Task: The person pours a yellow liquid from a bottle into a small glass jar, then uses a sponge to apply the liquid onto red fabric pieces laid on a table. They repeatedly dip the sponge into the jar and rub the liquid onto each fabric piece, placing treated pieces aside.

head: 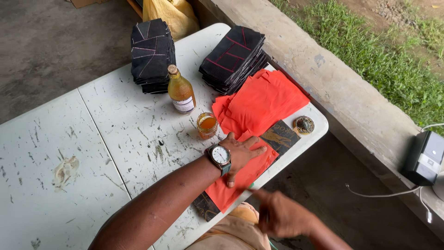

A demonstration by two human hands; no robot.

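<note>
A: Left hand (240,155) flat on an orange sheet (243,176) at the near edge of the bench (115,139) — fingers spread, pressing down, not pinching anything.

B: And the right hand (282,215)?

A: Just off the bench edge, blurred, loosely curled with one finger out toward the sheet's near edge. Hard to tell whether anything sits between the fingers.

B: Feel of the sheet?

A: Probably very light, thin, floppy — likely paper or thin cloth, prone to creasing and sliding. Lying over a dark panel (280,136), partly hiding it. Best taken at a free corner or the overhanging near edge, flat palm keeping it from slipping.

B: Nearby?

A: Loose orange stack (263,104) just behind, touching it. Small jar of amber liquid (206,125) and corked bottle (181,91) left of that — glass, breakable, spillable. Two dark fabric stacks (233,58) further back.
</note>
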